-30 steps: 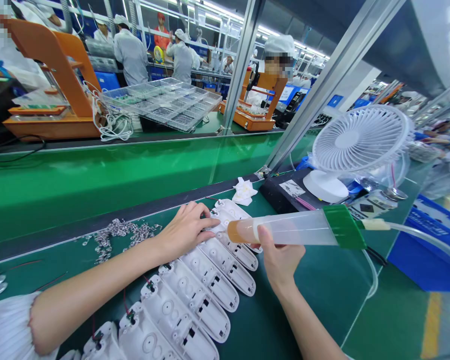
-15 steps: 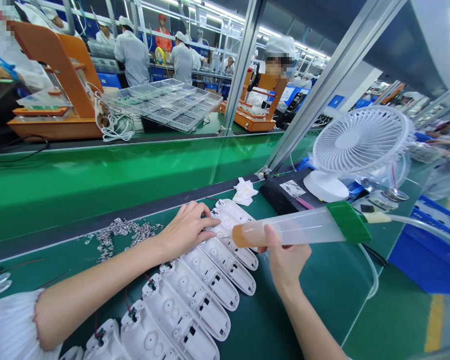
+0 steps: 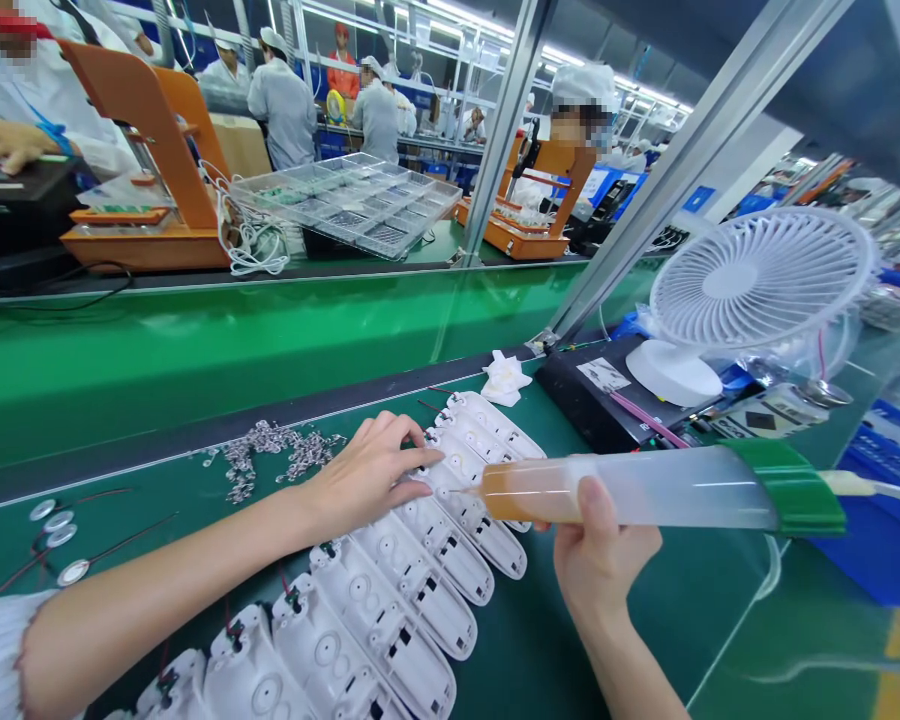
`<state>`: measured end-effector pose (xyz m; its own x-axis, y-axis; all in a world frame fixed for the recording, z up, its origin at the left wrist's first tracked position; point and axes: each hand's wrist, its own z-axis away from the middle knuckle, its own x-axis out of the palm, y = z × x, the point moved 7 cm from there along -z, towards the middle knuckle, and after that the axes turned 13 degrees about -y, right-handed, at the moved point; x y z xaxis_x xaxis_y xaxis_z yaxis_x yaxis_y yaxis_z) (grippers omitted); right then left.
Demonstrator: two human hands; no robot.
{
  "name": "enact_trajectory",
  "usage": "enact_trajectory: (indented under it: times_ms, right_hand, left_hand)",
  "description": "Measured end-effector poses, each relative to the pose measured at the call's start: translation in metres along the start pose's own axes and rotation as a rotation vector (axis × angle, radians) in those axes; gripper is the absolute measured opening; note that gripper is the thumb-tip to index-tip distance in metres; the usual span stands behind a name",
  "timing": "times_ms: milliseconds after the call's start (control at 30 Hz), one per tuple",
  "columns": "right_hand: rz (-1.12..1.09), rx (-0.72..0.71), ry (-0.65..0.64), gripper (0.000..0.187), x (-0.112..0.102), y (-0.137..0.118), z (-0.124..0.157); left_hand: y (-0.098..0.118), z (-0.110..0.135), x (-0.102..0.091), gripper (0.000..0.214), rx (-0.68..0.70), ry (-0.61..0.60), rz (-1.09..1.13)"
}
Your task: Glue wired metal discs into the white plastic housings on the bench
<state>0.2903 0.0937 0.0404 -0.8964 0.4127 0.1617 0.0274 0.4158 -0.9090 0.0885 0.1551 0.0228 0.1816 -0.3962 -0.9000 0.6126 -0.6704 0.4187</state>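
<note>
Steadying the shell row on the green worktop, the left hand rests its fingers, slightly spread, on a far shell; the right hand, fingers clamped round a syringe, holds it level, tip at that shell, seemingly for steady aim.

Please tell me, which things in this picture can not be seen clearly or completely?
Head view, syringe: its nozzle tip is too small to tell whether it touches the white housings.
Head view, left hand: it covers part of one housing.
Head view, right hand: most fingers are hidden behind the syringe.
Head view, housing row: cut off by the bottom edge; hose: by the right edge.
Head view, small metal parts: too small to identify.
</note>
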Motion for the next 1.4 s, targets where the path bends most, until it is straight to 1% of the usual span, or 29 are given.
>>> enact_trajectory:
  times_ms: [133, 300, 567, 700, 933, 1100, 1400]
  right_hand:
    - [0.131, -0.017, -0.039, 0.032, 0.002, 0.007, 0.009]
    - [0.22, -0.056, -0.074, 0.031, 0.003, 0.009, 0.011]
    - [0.278, -0.086, -0.066, 0.031, 0.005, 0.006, 0.01]
    - [0.323, -0.075, -0.098, 0.03, 0.007, 0.004, 0.01]
    - [0.425, -0.067, -0.071, 0.034, -0.002, 0.001, 0.01]
    - [0.455, -0.074, -0.048, 0.038, -0.001, -0.001, 0.008]
    - [0.421, -0.113, -0.06, 0.037, 0.003, 0.002, 0.008]
  left_hand:
    - [0.002, -0.001, 0.001, 0.034, -0.002, 0.005, -0.006]
    - [0.003, -0.003, 0.001, 0.033, 0.007, -0.004, -0.028]
    - [0.003, -0.002, 0.002, 0.033, 0.01, 0.008, -0.044]
    - [0.003, -0.002, 0.002, 0.032, 0.013, 0.016, -0.051]
    - [0.003, -0.002, 0.002, 0.031, 0.017, 0.021, -0.054]
    - [0.003, -0.002, 0.003, 0.031, 0.013, 0.012, -0.055]
    - [0.004, -0.002, 0.001, 0.03, 0.014, 0.025, -0.066]
